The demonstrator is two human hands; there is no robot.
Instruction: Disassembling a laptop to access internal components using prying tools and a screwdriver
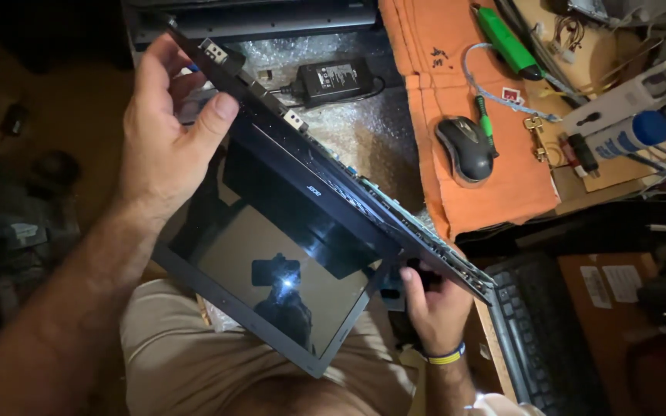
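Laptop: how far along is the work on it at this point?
Done: the laptop is off the bench, its hinge edge showing bare parts. In hand: left hand grips the upper corner, right hand the lower end, glossy screen facing the person. Left: the screwdrivers lie unused on the orange cloth beside the mouse.

L hand (165, 131) grips laptop (287, 246) hinge end | R hand (435, 304) holds other end

Ahead: we see the tilted laptop (302, 231) blocking the way to the table (364, 131).
Right: mouse (465, 148), green tool (507, 42) and keyboard (537, 339) crowd the surface.
Open: bubble wrap near the charger (333, 79).
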